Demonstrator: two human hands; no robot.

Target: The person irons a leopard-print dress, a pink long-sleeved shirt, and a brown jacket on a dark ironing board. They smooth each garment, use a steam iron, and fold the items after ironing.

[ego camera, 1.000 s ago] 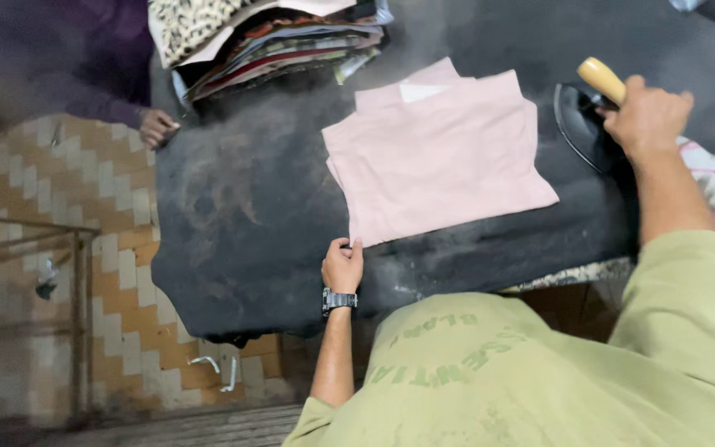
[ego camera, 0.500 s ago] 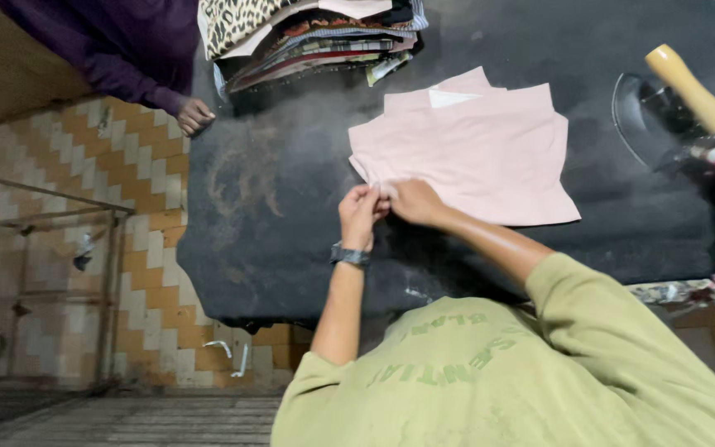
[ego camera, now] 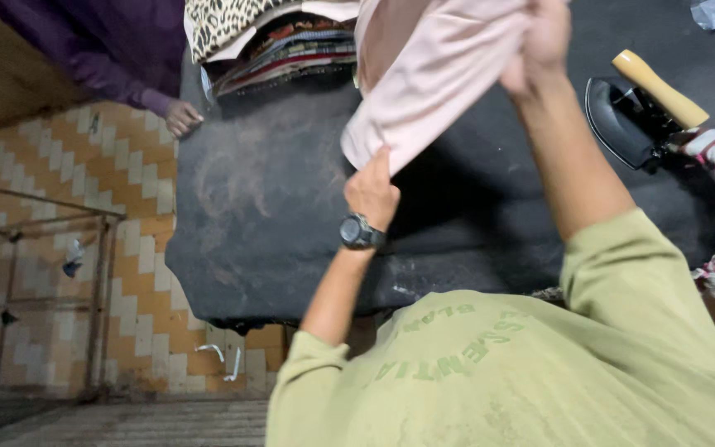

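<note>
A: Cloth in the air — why so high?
B: The pink garment [ego camera: 432, 74] hangs above the dark worktop [ego camera: 275, 207], clear of it. The left hand [ego camera: 371, 192] pinches its near corner; the right hand [ego camera: 539, 45] is clenched on its far edge.
A: And the iron [ego camera: 631, 120]?
B: Parked at the right, out of the way.

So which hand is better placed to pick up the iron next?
Probably the right. The right hand grips the lifted pink garment at its upper edge, on the same side as the iron resting on the dark pad. The left hand pinches the lower corner, farther from it.
</note>
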